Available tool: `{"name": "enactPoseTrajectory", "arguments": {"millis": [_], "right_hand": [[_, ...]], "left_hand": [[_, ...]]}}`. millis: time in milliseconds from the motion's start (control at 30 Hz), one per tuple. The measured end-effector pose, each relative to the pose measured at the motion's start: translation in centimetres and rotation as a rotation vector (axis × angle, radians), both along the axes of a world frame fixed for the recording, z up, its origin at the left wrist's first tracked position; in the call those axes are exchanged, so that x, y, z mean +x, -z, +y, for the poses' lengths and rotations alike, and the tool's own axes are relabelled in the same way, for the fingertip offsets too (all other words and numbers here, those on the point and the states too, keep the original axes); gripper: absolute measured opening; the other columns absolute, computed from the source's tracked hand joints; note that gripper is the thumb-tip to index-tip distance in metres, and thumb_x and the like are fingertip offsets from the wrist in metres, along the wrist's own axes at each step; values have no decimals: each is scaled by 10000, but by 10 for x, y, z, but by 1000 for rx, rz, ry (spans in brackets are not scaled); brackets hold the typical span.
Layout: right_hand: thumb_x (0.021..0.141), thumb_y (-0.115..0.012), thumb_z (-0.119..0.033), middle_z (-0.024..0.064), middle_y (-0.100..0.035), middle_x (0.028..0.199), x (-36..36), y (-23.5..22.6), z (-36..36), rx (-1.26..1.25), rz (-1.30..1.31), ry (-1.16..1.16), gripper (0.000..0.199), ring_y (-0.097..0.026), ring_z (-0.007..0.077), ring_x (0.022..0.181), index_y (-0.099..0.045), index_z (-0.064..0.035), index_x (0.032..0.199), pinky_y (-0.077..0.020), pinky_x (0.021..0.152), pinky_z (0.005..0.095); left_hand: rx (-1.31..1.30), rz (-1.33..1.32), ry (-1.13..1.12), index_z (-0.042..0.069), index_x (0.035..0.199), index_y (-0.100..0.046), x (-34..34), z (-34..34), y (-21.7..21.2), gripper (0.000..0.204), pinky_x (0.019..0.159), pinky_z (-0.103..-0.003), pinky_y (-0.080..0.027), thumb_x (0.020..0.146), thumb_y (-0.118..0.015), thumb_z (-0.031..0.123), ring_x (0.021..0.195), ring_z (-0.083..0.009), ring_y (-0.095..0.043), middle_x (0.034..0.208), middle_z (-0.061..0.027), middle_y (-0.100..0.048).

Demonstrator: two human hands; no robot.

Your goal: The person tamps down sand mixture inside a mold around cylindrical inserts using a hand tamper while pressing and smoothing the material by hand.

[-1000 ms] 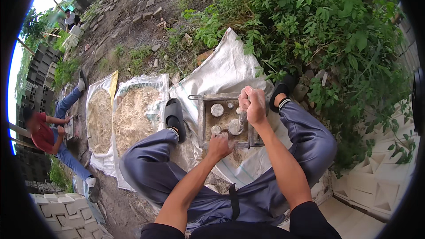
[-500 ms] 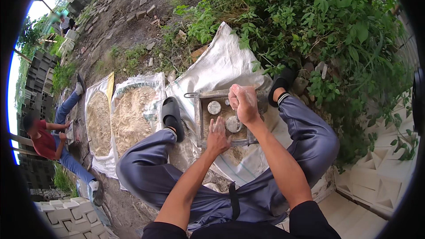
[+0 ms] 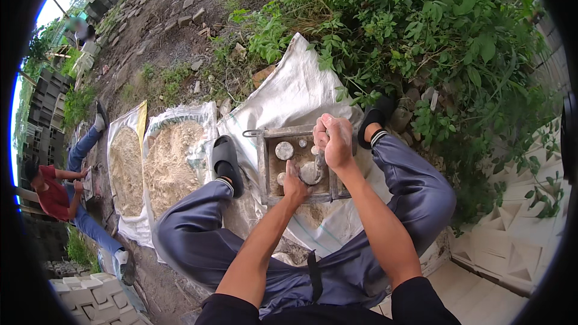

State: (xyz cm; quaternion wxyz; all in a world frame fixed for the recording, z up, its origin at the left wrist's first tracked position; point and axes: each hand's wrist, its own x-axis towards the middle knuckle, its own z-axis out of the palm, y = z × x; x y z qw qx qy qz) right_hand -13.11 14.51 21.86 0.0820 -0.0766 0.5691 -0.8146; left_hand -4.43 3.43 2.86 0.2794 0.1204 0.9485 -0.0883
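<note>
A square frame mould (image 3: 262, 168) with grey, dusty edges lies between my feet. Round whitish discs of different sizes sit in it, among them an upper-left disc (image 3: 284, 150) and a larger disc (image 3: 310, 173). My left hand (image 3: 295, 189), dusted white, reaches over the near edge; its index finger points out between the discs, while its other fingers are partly hidden. Above the mould's right side my right hand (image 3: 335, 142) is closed in a fist. A thin greyish piece shows below that fist by the large disc, too small to name.
Under the mould spreads a white woven sack (image 3: 289, 93). Two more sacks at left bear heaps of pale powder (image 3: 174, 153) and tan powder (image 3: 125, 171). A person in a red shirt (image 3: 51, 195) sits far left. Green plants (image 3: 421, 30) crowd the upper right; pale patterned blocks (image 3: 512, 235) stand at right.
My left hand has shifted from spread fingers over the lower-left discs to one finger stretched out, uncovering a small disc there. My right fist stays nearly in place. The view has shifted slightly.
</note>
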Motion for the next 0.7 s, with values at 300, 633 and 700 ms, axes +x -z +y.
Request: {"name": "enactPoseTrajectory", "arguments": {"millis": [300,633,700], "right_hand": [[916,-417,-332,-21,-327,484,-1,0,5,25,56,0,445,-281,78,414,-341,-88,551,-220,406,253],[916,-422,-332,-18,-316,488,-5,-2,7,-1,-11,35,448,-279,77,427,-334,-88,551,-228,414,248],[915,-417,-333,-15,-311,484,-6,-4,6,-22,-41,21,451,-281,83,424,-329,-92,544,-225,413,252]], "left_hand": [[377,263,-96,-19,1134,-594,7,-23,11,560,1005,-417,-394,761,-658,393,1100,-327,-559,1225,-228,-557],[299,105,-87,69,807,-712,-30,-34,22,147,693,-372,-556,776,-572,103,821,-281,-684,851,-153,-688],[279,94,-90,62,802,-710,-31,-34,17,147,697,-375,-556,775,-572,104,825,-278,-683,853,-153,-687]]}}
